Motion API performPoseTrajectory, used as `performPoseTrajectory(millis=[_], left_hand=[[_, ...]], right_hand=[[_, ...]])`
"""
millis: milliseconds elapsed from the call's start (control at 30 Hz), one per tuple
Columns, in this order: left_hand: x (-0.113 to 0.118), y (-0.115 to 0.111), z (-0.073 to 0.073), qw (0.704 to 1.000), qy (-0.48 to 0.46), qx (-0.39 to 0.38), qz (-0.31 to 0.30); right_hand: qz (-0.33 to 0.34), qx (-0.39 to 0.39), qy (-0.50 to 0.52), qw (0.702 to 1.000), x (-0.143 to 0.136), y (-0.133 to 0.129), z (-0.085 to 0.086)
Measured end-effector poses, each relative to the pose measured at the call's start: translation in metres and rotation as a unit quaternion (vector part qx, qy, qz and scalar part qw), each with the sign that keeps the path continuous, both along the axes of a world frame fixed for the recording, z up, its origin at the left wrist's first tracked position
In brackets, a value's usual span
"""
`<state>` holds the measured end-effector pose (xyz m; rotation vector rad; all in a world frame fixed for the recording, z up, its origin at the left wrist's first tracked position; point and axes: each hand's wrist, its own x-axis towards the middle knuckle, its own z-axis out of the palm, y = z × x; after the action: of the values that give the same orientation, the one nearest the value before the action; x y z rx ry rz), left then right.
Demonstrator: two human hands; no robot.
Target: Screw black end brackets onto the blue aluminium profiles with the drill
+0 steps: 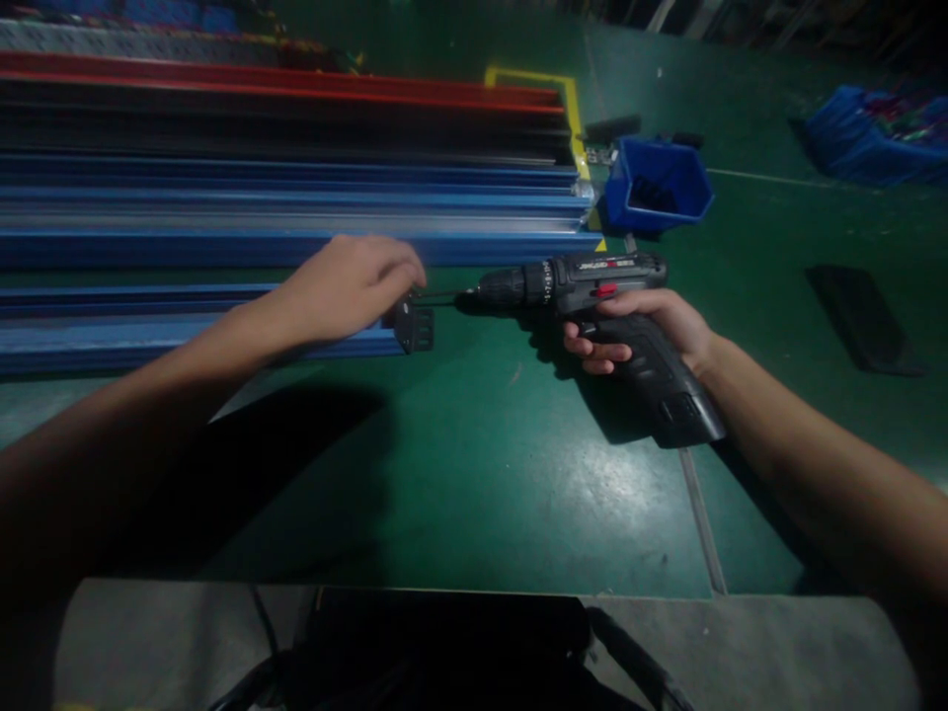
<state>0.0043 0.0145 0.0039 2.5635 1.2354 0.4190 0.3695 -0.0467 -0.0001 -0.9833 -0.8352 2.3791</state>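
Note:
A black cordless drill (607, 281) lies level in my right hand (667, 331), whose fingers wrap its grip near the trigger. Its long thin bit (440, 298) points left and reaches the black end bracket (415, 326) on a blue metal profile (326, 341). Over that same end is my left hand (362, 281), closed, with bent fingers and the thumb close to the bit's tip. Whatever those fingers pinch, perhaps something small, is hidden. The profile runs left under my left forearm.
Behind lie several long blue, black and red profiles (296, 207), their right ends near yellow tape (533, 74). A blue bin (659, 188) stands right of them. Another blue bin (874, 148) and a dark flat object (863, 316) are farther right on the green table (481, 474).

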Motion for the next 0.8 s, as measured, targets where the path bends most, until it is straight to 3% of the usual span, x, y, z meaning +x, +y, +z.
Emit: performPoseTrajectory(millis=[800], left_hand=[[-0.0011, 0.0008, -0.0010, 1.000, -0.001, -0.007, 0.005]], right_hand=[[0.005, -0.005, 0.010, 1.000, 0.0002, 0.0001, 0.0002]])
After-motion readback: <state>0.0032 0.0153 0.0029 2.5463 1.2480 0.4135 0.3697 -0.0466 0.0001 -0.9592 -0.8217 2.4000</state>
